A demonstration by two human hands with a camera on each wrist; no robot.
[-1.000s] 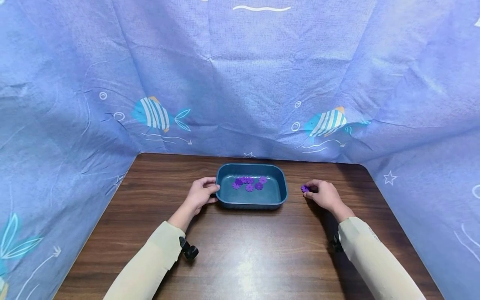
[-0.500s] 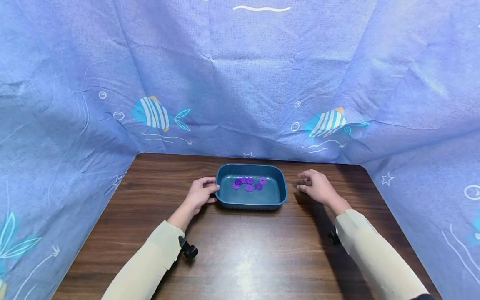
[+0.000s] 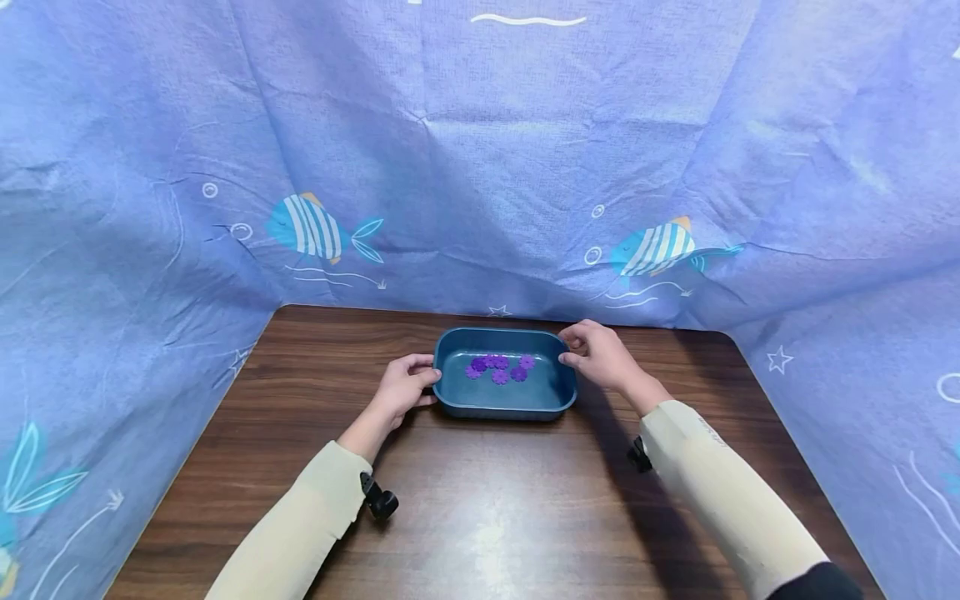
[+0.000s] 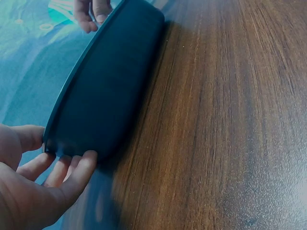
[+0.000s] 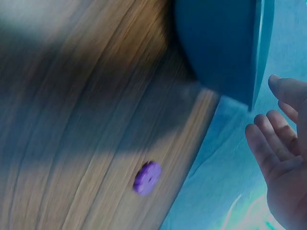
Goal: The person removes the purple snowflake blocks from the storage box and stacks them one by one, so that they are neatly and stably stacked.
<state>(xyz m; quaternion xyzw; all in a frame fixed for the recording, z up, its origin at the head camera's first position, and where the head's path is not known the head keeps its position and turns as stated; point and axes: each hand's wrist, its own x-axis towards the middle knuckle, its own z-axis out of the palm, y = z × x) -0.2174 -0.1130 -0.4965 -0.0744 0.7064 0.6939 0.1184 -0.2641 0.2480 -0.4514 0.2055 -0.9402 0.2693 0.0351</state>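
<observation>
A dark teal rectangular tray [image 3: 506,408] stands on the table with several purple flower-shaped pieces [image 3: 499,377] lying loose inside. My left hand [image 3: 401,387] grips its left end, thumb on the rim and fingertips against the outer wall in the left wrist view. At the opposite end, my right hand [image 3: 603,358] hovers by the right rim; its fingers [image 5: 261,143] are loosely bent, parted from the thumb, and hold nothing. One more purple flower-shaped piece [image 5: 147,178] appears against the wooden table in the right wrist view, apart from the tray; in the head view I cannot see it.
The brown wooden table [image 3: 480,500] runs toward me, with a bright reflection at the front. Behind and beside it hangs a blue curtain [image 3: 480,167] printed with fish. Black wrist cameras [image 3: 379,500] sit on both sleeves.
One second ago the right hand pinched a purple flower-shaped piece right of the tray. It has let go and moved left to the tray's right rim. The left hand and tray stay put.
</observation>
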